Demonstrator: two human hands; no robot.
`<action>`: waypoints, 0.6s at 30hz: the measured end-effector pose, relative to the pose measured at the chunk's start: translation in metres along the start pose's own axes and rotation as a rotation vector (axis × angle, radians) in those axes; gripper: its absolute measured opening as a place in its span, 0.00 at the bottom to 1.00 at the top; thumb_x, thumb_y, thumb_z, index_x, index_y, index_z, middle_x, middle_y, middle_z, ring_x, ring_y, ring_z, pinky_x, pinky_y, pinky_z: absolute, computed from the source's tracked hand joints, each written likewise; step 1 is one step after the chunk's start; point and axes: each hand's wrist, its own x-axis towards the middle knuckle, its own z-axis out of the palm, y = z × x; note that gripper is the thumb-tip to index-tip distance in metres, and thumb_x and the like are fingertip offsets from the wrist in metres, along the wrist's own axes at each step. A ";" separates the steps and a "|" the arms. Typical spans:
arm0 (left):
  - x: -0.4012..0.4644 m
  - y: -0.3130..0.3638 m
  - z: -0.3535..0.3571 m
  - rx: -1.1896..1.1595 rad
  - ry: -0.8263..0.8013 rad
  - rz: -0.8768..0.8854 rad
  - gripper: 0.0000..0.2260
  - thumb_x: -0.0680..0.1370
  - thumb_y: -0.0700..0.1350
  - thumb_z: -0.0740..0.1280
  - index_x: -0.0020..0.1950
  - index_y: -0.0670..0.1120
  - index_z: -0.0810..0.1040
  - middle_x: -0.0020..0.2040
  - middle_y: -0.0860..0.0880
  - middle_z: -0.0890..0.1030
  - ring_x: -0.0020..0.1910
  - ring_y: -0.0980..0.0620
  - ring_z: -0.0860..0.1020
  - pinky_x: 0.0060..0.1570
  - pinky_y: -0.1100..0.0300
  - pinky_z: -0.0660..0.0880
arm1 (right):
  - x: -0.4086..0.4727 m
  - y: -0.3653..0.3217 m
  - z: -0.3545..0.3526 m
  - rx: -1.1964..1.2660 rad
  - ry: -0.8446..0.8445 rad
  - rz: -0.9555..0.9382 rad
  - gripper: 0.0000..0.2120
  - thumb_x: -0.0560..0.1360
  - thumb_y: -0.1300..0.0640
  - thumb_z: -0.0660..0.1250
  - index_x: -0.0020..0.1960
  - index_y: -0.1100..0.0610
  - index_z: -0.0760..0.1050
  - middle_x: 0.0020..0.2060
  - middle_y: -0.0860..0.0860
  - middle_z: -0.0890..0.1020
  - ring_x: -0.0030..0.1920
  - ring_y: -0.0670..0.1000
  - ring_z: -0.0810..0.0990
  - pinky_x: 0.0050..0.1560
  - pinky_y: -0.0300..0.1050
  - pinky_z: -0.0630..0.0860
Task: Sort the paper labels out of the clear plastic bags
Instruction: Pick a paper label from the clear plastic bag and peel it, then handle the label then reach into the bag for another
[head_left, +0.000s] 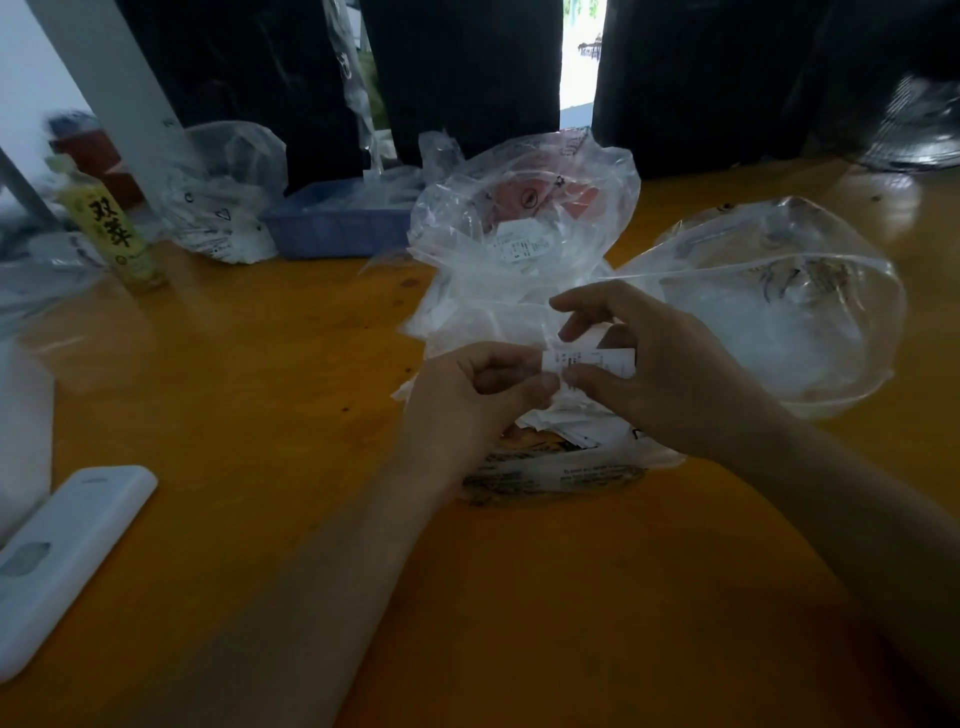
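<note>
White paper label (592, 359) pinched between fingers of left hand (478, 395) and right hand (660, 374), above clear bags (519, 249).

Orange table (260, 364), blue tray (337, 228), white black-printed label (592, 359).

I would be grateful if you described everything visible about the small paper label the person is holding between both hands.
The paper label is a small white slip with rows of dark printed text too fine to read. It looks like thin paper, held roughly level above the table. The left hand pinches its left end and the right hand pinches its right part, thumb beneath and fingers above. It hangs over a heap of similar slips and crumpled clear plastic bags.
</note>
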 end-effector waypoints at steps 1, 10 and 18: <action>0.000 0.000 0.000 0.010 0.004 0.008 0.09 0.76 0.43 0.79 0.54 0.50 0.85 0.45 0.50 0.89 0.44 0.52 0.88 0.32 0.66 0.79 | 0.000 0.000 0.001 0.025 0.011 0.006 0.28 0.75 0.54 0.75 0.72 0.43 0.69 0.56 0.38 0.77 0.46 0.42 0.80 0.46 0.40 0.79; 0.001 -0.001 -0.002 0.001 0.015 0.017 0.10 0.75 0.45 0.80 0.55 0.52 0.86 0.41 0.46 0.87 0.40 0.51 0.87 0.30 0.70 0.74 | 0.001 0.001 0.001 0.137 0.049 0.026 0.29 0.77 0.59 0.74 0.72 0.45 0.66 0.49 0.41 0.80 0.46 0.42 0.83 0.45 0.38 0.79; 0.003 -0.001 -0.003 -0.062 0.030 -0.027 0.10 0.71 0.48 0.82 0.51 0.56 0.88 0.49 0.39 0.87 0.48 0.45 0.88 0.50 0.50 0.85 | 0.001 0.002 0.002 0.224 0.134 0.070 0.26 0.78 0.59 0.72 0.72 0.48 0.66 0.51 0.42 0.78 0.43 0.44 0.83 0.45 0.38 0.80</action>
